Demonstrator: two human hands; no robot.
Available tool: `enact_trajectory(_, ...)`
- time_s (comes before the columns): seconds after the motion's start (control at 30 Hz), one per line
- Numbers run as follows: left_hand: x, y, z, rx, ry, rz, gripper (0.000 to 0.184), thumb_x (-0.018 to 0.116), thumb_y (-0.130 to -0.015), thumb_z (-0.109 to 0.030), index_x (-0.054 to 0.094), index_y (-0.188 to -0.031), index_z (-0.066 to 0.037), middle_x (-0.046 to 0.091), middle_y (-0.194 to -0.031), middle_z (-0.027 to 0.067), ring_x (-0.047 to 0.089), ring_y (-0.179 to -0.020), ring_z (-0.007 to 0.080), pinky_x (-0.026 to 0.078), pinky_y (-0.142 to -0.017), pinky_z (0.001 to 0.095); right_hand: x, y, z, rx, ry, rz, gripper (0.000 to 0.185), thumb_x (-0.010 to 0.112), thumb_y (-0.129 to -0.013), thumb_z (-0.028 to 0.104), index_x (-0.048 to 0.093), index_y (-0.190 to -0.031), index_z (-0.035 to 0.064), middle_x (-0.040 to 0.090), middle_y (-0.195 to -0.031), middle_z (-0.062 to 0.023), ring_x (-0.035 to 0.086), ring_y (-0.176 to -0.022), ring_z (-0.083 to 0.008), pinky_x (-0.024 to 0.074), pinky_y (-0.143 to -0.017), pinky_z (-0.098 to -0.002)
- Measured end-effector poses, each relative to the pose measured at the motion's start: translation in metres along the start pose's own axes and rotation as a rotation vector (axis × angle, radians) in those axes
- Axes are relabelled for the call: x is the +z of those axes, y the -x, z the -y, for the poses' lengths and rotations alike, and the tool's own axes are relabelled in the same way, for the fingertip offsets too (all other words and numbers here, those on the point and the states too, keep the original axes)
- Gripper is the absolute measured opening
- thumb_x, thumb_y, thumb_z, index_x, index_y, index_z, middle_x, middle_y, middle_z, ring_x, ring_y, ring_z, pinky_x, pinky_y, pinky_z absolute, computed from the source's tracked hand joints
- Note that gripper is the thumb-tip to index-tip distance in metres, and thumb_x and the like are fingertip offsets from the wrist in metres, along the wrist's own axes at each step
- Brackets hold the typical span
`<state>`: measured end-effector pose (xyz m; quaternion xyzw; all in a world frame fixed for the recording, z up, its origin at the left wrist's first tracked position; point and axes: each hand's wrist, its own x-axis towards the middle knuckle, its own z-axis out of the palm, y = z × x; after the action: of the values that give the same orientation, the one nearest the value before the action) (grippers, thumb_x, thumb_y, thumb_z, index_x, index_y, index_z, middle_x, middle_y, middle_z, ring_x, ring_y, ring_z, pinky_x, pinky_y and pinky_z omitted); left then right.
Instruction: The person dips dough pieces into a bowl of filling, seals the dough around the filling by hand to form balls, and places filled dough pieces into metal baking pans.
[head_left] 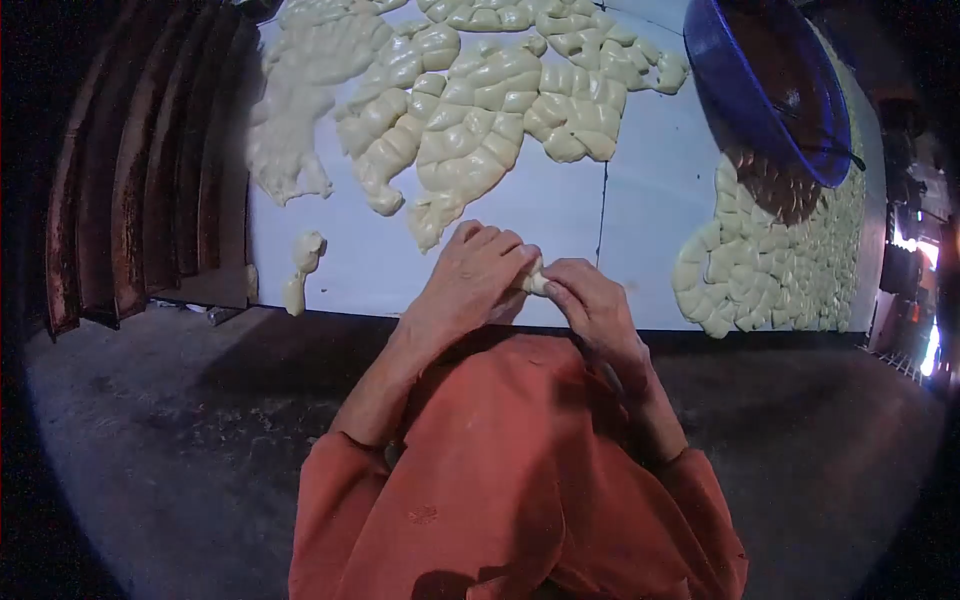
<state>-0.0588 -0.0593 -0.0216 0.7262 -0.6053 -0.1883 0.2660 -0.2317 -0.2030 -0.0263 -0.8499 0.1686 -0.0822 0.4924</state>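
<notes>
Right now both hands are at the near edge of the table (380, 250), close together around one small piece of pale dough (535, 281). It sits between them — left hand (465, 275) on one side, right hand (594, 303) on the other — and only a short stretch of it shows. The left hand is curled over its end, fingers bent and bunched. The right hand is nearly closed, thumb and forefinger pinching the other end. Whether the piece touches the tabletop, you can't tell.

Just beyond the left hand, a broad spread of dough pieces (480, 115) lies pressed together, reaching back to the far edge. Over towards the near left corner, a small separate strip of dough (308, 252) lies by itself. And on the right, a second spread of flattened pieces (740, 265) runs along the right edge and down to the near one, with a blue basin (730, 80) at the far right, dark inside. Off the left edge stand rusty-looking metal panels (135, 170) in a row, and the person's red garment (480, 450) comes right up to the near edge.
</notes>
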Motion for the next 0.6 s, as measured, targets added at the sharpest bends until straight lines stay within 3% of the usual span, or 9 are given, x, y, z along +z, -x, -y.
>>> enact_trajectory(0.07, 0.008, 0.001, 0.0, -0.04, 0.043, -0.004, 0.05, 0.074, -0.075, -0.019, 0.06, -0.123, -0.012, 0.063, -0.107, 0.0086, 0.06, -0.104, 0.0301, 0.041, -0.093, 0.0461, 0.007, -0.001, 0.001, -0.011, 0.038, -0.003, 0.018, 0.065, -0.093, 0.006, 0.065, -0.109, -0.0013, 0.067, -0.102, -0.0141, 0.066, -0.09, -0.0278, 0.0528, -0.081, -0.034)
enact_trajectory(0.17, -0.002, 0.017, -0.002, -0.009, 0.068, -0.034, 0.069, 0.076, -0.078, -0.028, 0.049, -0.14, -0.013, 0.056, -0.131, 0.0141, 0.055, -0.119, 0.0324, 0.037, -0.104, 0.0513, 0.003, 0.002, 0.01, 0.081, 0.179, 0.03, 0.032, 0.07, -0.09, 0.014, 0.062, -0.119, 0.0038, 0.065, -0.116, -0.0144, 0.066, -0.1, -0.0306, 0.054, -0.083, -0.0363)
enact_trajectory(0.23, -0.018, 0.036, -0.002, -0.032, 0.079, -0.092, 0.077, 0.077, -0.08, -0.033, 0.043, -0.146, -0.012, 0.044, -0.147, 0.0179, 0.048, -0.13, 0.0349, 0.029, -0.113, 0.0579, 0.004, 0.001, 0.018, 0.07, 0.199, -0.132, 0.035, 0.068, -0.09, 0.012, 0.061, -0.124, 0.0027, 0.064, -0.119, -0.0162, 0.067, -0.101, -0.0291, 0.0552, -0.084, -0.0357)
enact_trajectory(0.27, -0.024, 0.049, 0.001, -0.063, 0.097, -0.227, 0.069, 0.079, -0.08, -0.028, 0.05, -0.14, -0.011, 0.05, -0.14, 0.0177, 0.051, -0.126, 0.0361, 0.036, -0.109, 0.0554, 0.008, 0.001, 0.022, 0.111, 0.121, -0.222, 0.032, 0.067, -0.09, 0.008, 0.063, -0.121, 0.001, 0.066, -0.116, -0.0176, 0.068, -0.094, -0.0297, 0.056, -0.081, -0.0353)
enact_trajectory(0.37, -0.04, 0.099, 0.019, -0.375, -0.038, -0.5, 0.053, 0.078, -0.082, -0.023, 0.06, -0.129, -0.008, 0.059, -0.128, 0.0179, 0.059, -0.114, 0.0346, 0.046, -0.098, 0.0476, 0.018, -0.022, 0.045, 0.132, 0.107, -0.208, 0.025, 0.067, -0.09, 0.007, 0.066, -0.114, 0.0005, 0.068, -0.107, -0.0163, 0.07, -0.087, -0.0277, 0.0562, -0.077, -0.0346)
enact_trajectory(0.47, -0.063, 0.146, 0.039, -0.71, -0.17, -0.717, 0.051, 0.079, -0.082, -0.023, 0.061, -0.126, -0.005, 0.061, -0.122, 0.0181, 0.062, -0.108, 0.0348, 0.05, -0.092, 0.0431, 0.06, -0.068, 0.089, -0.035, 0.051, 0.024, 0.018, 0.068, -0.089, 0.006, 0.067, -0.106, 0.0026, 0.07, -0.096, -0.0141, 0.07, -0.083, -0.0282, 0.0557, -0.073, -0.0351)
enact_trajectory(0.5, -0.069, 0.158, 0.043, -0.812, -0.219, -0.725, 0.049, 0.079, -0.082, -0.024, 0.063, -0.124, -0.005, 0.062, -0.12, 0.0179, 0.062, -0.108, 0.0353, 0.051, -0.092, 0.0424, 0.082, -0.087, 0.085, -0.376, 0.18, 0.018, 0.02, 0.07, -0.087, 0.009, 0.067, -0.106, 0.0041, 0.07, -0.097, -0.0143, 0.069, -0.086, -0.0301, 0.0556, -0.074, -0.0375)
enact_trajectory(0.57, -0.071, 0.176, 0.051, -0.979, -0.382, -0.695, 0.042, 0.077, -0.084, -0.024, 0.065, -0.119, -0.004, 0.065, -0.113, 0.0159, 0.064, -0.104, 0.0338, 0.052, -0.088, 0.0395, 0.121, -0.114, 0.108, -0.466, 0.203, 0.157, 0.03, 0.07, -0.086, 0.012, 0.063, -0.115, 0.0077, 0.065, -0.108, -0.0134, 0.067, -0.093, -0.0297, 0.0544, -0.075, -0.0403)
enact_trajectory(0.6, -0.067, 0.183, 0.058, -0.992, -0.383, -0.706, 0.042, 0.077, -0.084, -0.024, 0.065, -0.119, -0.004, 0.065, -0.113, 0.0159, 0.064, -0.104, 0.0338, 0.052, -0.088, 0.0395, 0.142, -0.127, 0.113, -0.583, 0.264, 0.151, 0.037, 0.068, -0.085, 0.012, 0.059, -0.121, 0.0097, 0.061, -0.111, -0.0132, 0.064, -0.089, -0.0308, 0.0533, -0.072, -0.041)
